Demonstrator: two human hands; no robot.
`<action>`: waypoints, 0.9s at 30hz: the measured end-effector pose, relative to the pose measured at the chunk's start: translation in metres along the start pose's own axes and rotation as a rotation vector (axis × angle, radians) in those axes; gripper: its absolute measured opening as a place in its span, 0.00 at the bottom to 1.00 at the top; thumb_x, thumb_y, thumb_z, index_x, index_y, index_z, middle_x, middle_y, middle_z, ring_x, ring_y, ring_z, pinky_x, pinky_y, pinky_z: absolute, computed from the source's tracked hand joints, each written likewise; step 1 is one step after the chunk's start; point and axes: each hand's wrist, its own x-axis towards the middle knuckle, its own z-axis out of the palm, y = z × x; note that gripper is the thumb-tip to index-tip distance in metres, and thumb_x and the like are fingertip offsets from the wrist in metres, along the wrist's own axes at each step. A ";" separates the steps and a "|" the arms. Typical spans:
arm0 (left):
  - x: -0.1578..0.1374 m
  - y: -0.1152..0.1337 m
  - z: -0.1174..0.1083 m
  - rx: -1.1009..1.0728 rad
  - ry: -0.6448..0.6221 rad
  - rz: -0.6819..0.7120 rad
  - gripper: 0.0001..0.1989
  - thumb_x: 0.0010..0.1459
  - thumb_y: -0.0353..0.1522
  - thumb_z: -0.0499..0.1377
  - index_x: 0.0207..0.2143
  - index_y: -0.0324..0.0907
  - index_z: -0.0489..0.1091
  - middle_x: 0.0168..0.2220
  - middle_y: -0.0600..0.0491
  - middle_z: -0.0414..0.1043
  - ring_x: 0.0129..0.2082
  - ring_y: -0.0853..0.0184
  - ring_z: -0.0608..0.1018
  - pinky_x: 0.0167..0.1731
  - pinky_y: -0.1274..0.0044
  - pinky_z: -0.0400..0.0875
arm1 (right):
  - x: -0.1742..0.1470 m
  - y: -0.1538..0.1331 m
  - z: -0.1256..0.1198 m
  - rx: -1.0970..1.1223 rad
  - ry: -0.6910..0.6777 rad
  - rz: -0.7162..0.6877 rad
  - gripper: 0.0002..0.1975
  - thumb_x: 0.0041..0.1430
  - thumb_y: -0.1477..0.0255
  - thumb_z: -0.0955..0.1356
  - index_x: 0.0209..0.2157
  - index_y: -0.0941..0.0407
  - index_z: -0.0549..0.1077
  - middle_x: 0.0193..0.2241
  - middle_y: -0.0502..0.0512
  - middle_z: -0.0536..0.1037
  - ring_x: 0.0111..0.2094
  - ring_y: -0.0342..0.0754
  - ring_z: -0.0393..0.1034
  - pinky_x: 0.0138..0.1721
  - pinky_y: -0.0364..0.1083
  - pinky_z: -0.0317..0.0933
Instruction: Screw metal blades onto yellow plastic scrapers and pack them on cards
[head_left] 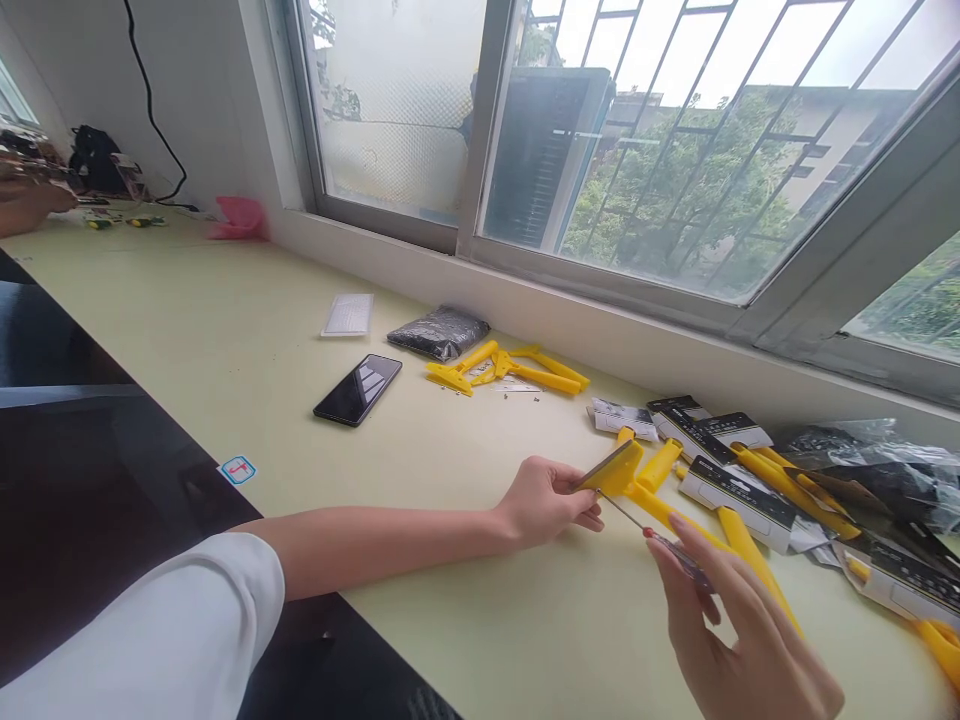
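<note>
My left hand (546, 502) grips the wide head of a yellow scraper (621, 470), fingers and thumb closed on its left end. The scraper's yellow handle slants down to the right, behind my other hand. My right hand (739, 625) holds a screwdriver (681, 562) by its handle, with a red collar at the shaft. Its thin metal shaft points up and left, and the tip meets the scraper head near my left fingers. Whether the tip sits in a screw is too small to tell.
Several yellow scrapers (660, 463) and black-and-white packages (739, 500) crowd the right side. Along the sill lie more yellow scrapers (551, 377), tiny screws (536, 400) and a black bagged bundle (441, 332). A phone (358, 390) and white packet (349, 315) lie left. Another person's hand (37, 205) is far left.
</note>
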 end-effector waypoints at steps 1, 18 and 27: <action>0.000 0.000 0.000 -0.001 0.000 -0.001 0.21 0.47 0.42 0.72 0.35 0.32 0.79 0.30 0.46 0.77 0.30 0.61 0.83 0.42 0.64 0.81 | 0.001 0.000 -0.001 -0.006 0.007 -0.027 0.30 0.54 0.84 0.76 0.58 0.56 0.73 0.31 0.50 0.81 0.25 0.39 0.71 0.38 0.43 0.65; 0.002 -0.002 -0.002 -0.013 0.021 -0.059 0.19 0.47 0.40 0.72 0.34 0.33 0.79 0.32 0.45 0.79 0.30 0.60 0.84 0.42 0.65 0.80 | 0.005 0.000 -0.012 -0.060 -0.164 -0.161 0.33 0.59 0.90 0.68 0.65 0.62 0.64 0.48 0.61 0.80 0.48 0.51 0.75 0.60 0.49 0.57; 0.006 -0.004 -0.005 0.007 0.043 -0.084 0.13 0.51 0.36 0.70 0.30 0.33 0.78 0.32 0.44 0.80 0.30 0.60 0.84 0.45 0.63 0.80 | 0.011 -0.003 -0.006 0.213 -0.233 -0.136 0.32 0.63 0.88 0.64 0.67 0.62 0.60 0.53 0.64 0.75 0.51 0.52 0.74 0.51 0.49 0.67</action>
